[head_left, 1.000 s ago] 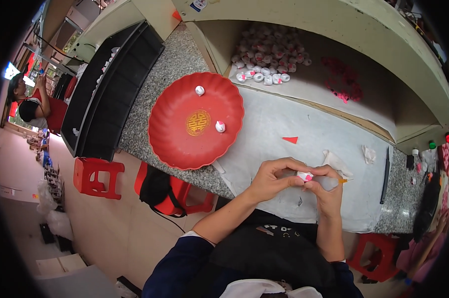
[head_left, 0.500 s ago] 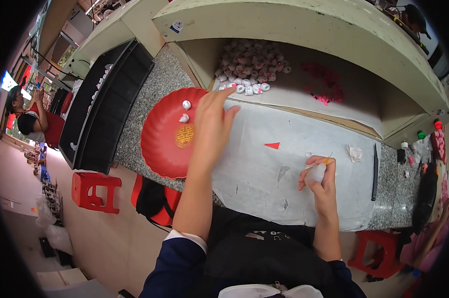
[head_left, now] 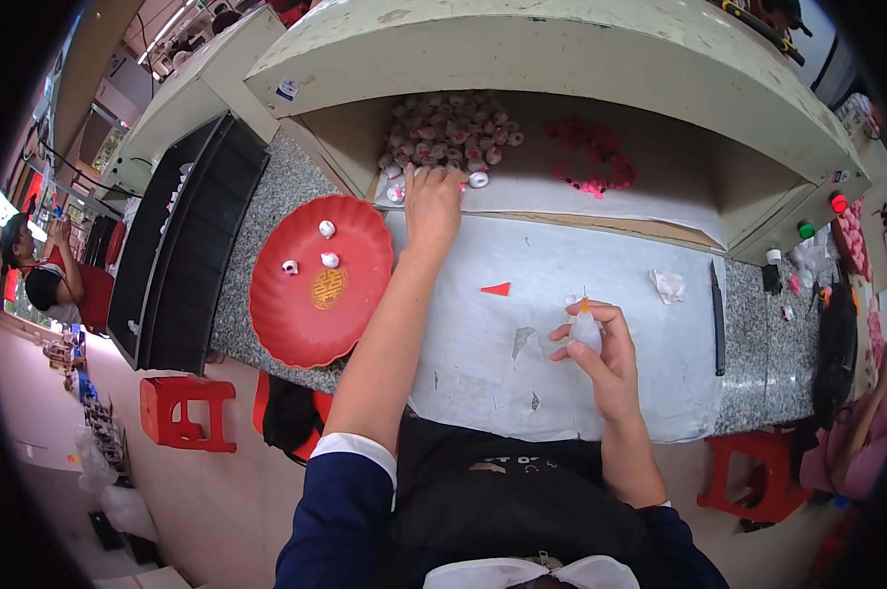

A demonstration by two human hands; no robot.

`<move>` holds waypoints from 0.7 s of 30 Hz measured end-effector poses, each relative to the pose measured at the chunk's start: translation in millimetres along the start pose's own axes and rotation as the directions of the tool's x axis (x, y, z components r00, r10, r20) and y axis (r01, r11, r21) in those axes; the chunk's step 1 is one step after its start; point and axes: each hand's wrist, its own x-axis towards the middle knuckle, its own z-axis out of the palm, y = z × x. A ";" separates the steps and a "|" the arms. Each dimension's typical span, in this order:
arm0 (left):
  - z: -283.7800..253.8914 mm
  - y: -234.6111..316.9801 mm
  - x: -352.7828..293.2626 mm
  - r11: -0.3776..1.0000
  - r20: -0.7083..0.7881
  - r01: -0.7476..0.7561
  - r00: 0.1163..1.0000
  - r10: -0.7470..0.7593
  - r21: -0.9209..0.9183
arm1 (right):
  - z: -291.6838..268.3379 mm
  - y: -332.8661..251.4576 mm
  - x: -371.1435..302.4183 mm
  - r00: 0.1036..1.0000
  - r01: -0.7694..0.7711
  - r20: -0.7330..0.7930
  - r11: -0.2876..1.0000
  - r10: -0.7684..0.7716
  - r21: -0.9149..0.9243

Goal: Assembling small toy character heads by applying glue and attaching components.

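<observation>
My left hand [head_left: 432, 214] reaches to the front edge of a pile of small white pieces with pink marks [head_left: 449, 128] inside the shelf. Its fingers bend down over the front pieces; the tips are hidden, so I cannot tell whether they grip one. Beside that forearm is a red scalloped plate [head_left: 277, 319] with a gold emblem, bearing three white pieces [head_left: 330, 260]. My right hand [head_left: 605, 358] is closed round a small translucent squeeze bottle [head_left: 585, 332], whose orange needle tip points up. It hovers over the white sheet [head_left: 463, 373] covering the worktop.
A pink bunch of small bits [head_left: 600, 162] lies deeper in the shelf. On the sheet are a red scrap [head_left: 495, 289] and a crumpled tissue [head_left: 668, 286]; a dark, slim tool [head_left: 717, 319] lies at its right edge. A black bin [head_left: 183, 255] stands left. Another person [head_left: 61, 255] sits beyond.
My left hand has moved forward onto the pile's front edge. A third white piece shows on the plate, where two showed before. The bottle in my right hand has turned more upright. The view has shifted.
</observation>
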 end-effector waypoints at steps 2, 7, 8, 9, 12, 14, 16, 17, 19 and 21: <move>-11.6 5.5 -6.6 0.976 0.017 0.109 0.994 -0.107 -0.191 | 0.7 -0.8 0.1 0.999 0.029 -0.033 0.998 -0.031 -0.057; -52.4 47.2 -43.5 0.380 0.283 0.367 0.924 -0.259 -0.849 | 0.2 -3.7 1.5 0.992 0.073 -0.100 0.995 -0.080 -0.073; -59.5 55.0 -55.6 0.143 0.401 0.438 0.886 -0.232 -0.887 | -0.3 -3.5 1.7 0.991 0.081 -0.105 0.994 -0.089 -0.072; -67.7 62.1 -65.6 0.084 0.445 0.470 0.870 -0.214 -0.879 | -0.6 -2.5 2.0 0.991 0.076 -0.102 0.994 -0.084 -0.072; -75.2 77.0 -94.2 -0.025 0.493 0.497 0.851 -0.180 -0.867 | 1.2 -3.7 3.2 0.972 0.129 -0.202 0.990 -0.117 0.049; -78.6 87.1 -101.1 -0.323 0.582 0.505 0.785 -0.214 -0.800 | 5.0 -8.6 9.0 0.951 0.268 -0.226 0.926 -0.211 0.266; -70.9 82.8 -110.2 -0.301 0.566 0.497 0.796 -0.214 -0.814 | 16.0 -13.3 13.9 0.944 0.248 -0.282 0.930 -0.170 0.271; -69.4 80.4 -114.0 -0.297 0.528 0.460 0.822 -0.214 -0.837 | 18.9 -12.8 14.3 0.935 0.262 -0.300 0.940 -0.191 0.219; -69.2 79.7 -115.1 -0.298 0.495 0.426 0.842 -0.215 -0.854 | 20.9 -7.1 14.4 0.925 0.268 -0.319 0.949 -0.206 0.164; -75.0 82.9 -111.3 -0.356 0.541 0.436 0.789 -0.291 -0.827 | 20.9 1.1 12.0 0.827 0.460 -0.249 0.861 -0.504 -0.217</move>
